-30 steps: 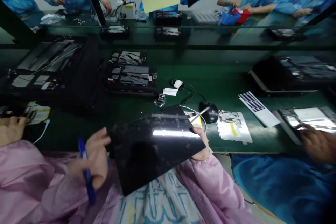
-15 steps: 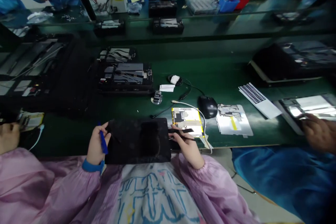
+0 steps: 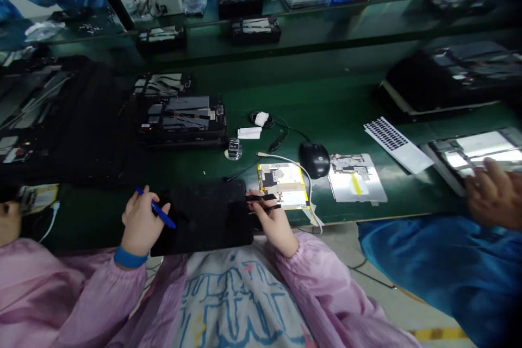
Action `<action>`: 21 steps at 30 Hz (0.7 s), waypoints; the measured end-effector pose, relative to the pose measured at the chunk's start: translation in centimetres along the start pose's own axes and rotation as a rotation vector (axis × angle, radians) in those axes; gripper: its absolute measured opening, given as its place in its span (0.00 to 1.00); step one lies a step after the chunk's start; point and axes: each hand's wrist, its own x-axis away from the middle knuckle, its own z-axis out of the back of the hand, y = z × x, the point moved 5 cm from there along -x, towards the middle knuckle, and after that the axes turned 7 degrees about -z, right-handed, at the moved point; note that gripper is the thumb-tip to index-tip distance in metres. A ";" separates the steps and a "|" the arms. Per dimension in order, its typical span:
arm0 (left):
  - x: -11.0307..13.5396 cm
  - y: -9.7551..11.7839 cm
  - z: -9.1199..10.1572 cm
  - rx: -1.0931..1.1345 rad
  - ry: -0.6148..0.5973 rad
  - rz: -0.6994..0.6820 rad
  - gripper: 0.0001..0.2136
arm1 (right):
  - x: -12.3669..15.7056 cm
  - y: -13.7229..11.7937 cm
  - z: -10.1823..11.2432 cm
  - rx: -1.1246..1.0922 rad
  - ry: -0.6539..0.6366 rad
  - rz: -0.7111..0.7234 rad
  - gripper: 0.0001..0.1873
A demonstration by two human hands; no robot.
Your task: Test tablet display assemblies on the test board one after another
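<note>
A flat black tablet-like panel [image 3: 204,217] lies along the table's front edge, close to my body. My left hand [image 3: 141,223], with a blue band at the wrist, is closed around a blue pen [image 3: 157,208] at the panel's left side. Whether those fingers also touch the panel, I cannot tell. At the right edge, my right hand [image 3: 279,228] grips the panel between thumb and fingers. Two narrow dark strips [image 3: 267,197] stick out to the right by its fingers; their kind is unclear. Just beyond lies a yellow-edged battery board [image 3: 291,182].
A black mouse [image 3: 315,160], a metal plate with a circuit board [image 3: 356,179] and a white keyboard-patterned sheet [image 3: 397,144] lie to the right. Stacked opened tablets [image 3: 183,119] stand behind. Co-workers' hands are at the left edge, the right [image 3: 495,193] and across the table.
My left hand has turned at the panel's left edge, its pen now slanting down to the right. The panel looks flatter and darker. My view has shifted slightly.
</note>
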 end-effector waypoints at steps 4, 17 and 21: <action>-0.9 7.3 -2.0 0.186 -0.186 -0.336 0.11 | -0.5 -1.1 1.1 0.012 -0.032 -0.058 0.28; -2.3 18.5 -14.2 0.622 -0.723 -0.391 0.07 | -1.0 -3.8 5.6 0.584 0.199 0.380 0.15; -3.1 17.7 -14.4 0.642 -0.662 -0.361 0.10 | -1.0 -3.0 4.5 0.932 0.120 0.552 0.14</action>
